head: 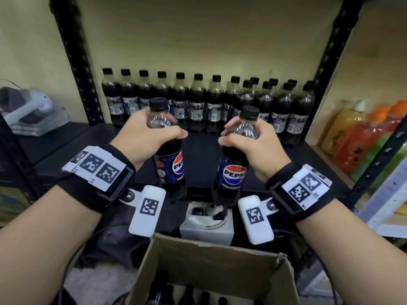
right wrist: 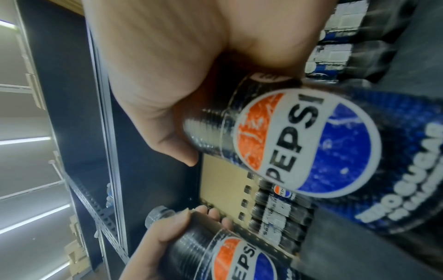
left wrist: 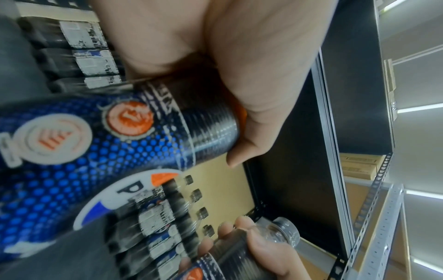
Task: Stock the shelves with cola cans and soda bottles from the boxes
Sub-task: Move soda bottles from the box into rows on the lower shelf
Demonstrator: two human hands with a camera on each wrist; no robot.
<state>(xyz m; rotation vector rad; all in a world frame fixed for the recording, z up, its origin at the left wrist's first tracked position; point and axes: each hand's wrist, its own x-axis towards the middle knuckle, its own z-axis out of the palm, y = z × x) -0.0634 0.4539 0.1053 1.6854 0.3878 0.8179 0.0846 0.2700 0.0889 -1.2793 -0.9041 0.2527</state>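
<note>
Two bottles held above the shelf's front edge.
Left hand wraps one bottle, right hand another, at the shoulders (full, heavy, probably slick plastic; ribbed shoulder looks the best hold).

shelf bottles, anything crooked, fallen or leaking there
Nothing stands out. The shelf bottles stand upright and capped, no spill on the shelf. Left hand and right hand each grip one capped bottle.

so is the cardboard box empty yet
Not empty: dark bottle tops still show inside the open cardboard box below both hands.
</note>
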